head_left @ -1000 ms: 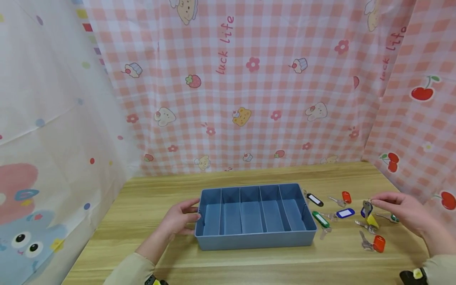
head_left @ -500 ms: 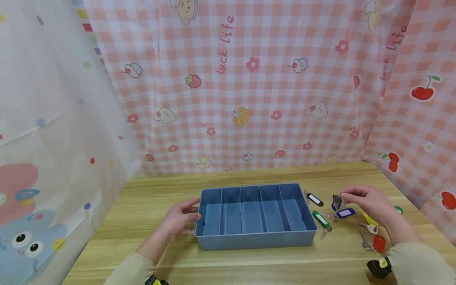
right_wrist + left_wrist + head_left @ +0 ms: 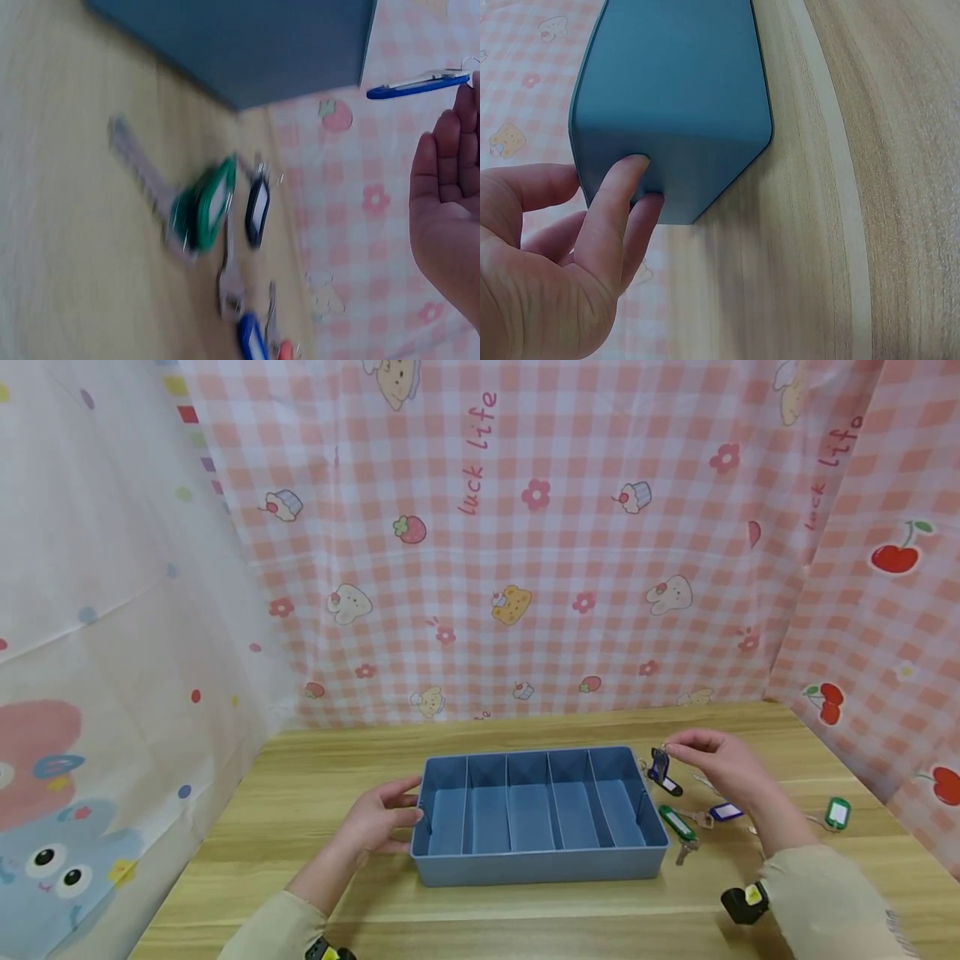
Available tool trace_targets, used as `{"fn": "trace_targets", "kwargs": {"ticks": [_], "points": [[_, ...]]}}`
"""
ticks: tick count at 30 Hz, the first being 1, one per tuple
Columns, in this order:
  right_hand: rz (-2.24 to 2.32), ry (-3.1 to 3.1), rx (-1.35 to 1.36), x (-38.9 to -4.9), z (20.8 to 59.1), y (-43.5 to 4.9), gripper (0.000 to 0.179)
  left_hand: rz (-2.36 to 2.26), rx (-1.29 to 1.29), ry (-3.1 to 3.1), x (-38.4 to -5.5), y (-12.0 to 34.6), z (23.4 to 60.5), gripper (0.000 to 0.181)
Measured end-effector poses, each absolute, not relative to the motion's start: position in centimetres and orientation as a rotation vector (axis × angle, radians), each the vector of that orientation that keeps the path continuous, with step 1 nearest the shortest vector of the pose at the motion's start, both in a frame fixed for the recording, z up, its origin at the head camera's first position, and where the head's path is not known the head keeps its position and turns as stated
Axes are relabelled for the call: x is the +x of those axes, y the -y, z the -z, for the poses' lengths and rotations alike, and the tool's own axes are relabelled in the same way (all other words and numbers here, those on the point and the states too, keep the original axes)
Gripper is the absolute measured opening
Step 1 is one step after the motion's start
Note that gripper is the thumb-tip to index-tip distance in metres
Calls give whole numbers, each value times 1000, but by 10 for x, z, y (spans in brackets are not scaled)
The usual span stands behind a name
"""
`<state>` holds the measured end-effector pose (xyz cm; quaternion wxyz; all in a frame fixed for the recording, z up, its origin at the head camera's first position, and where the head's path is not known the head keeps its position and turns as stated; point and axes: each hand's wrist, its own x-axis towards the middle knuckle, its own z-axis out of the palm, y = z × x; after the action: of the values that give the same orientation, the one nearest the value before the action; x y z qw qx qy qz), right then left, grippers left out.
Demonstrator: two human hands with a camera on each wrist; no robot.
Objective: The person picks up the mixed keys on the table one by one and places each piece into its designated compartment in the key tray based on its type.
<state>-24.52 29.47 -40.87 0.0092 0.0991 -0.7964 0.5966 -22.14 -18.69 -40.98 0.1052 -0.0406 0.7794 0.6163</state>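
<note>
My left hand (image 3: pixel 378 818) stands at the left end of a blue-grey box (image 3: pixel 540 867) with several compartments. Its fingertips touch the end wall in the left wrist view. My right hand (image 3: pixel 723 764) pinches the ring of a key with a blue tag (image 3: pixel 660 763), which hangs just past the box's right end. In the right wrist view that blue tag (image 3: pixel 420 86) dangles from the fingertips. Beneath it lies a black-tagged key (image 3: pixel 672 787). Nearby on the table are a green-tagged key (image 3: pixel 677 822) and another blue-tagged key (image 3: pixel 726 812). My right forearm hides other keys.
Another green-tagged key (image 3: pixel 837 812) lies farther right on the wooden table (image 3: pixel 360 910). Part of a red tag (image 3: pixel 286 350) shows in the right wrist view. A pink checked cloth (image 3: pixel 517 543) hangs behind the table and along its right side.
My right hand has carried the blue-tagged key leftward, from above the scattered keys to beside the box's right end. My left hand and the box stay in place.
</note>
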Motion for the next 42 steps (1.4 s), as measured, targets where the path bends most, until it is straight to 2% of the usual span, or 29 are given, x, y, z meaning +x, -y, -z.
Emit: {"fn": "trace_targets", "kwargs": {"ticks": [9, 17, 24, 42], "points": [[-2064, 2300, 504, -256, 395, -259, 15, -1803, -98, -2304, -221, 189, 410, 57], [-2039, 2337, 485, -264, 382, -225, 9, -1822, -95, -2293, -221, 188, 410, 58], [-2048, 2359, 510, -270, 374, -194, 22, -1832, -73, -2288, -221, 188, 411, 58], [-2065, 2350, 639, -276, 375, -132, 25, -1827, -123, -2292, -220, 187, 409, 56]]}}
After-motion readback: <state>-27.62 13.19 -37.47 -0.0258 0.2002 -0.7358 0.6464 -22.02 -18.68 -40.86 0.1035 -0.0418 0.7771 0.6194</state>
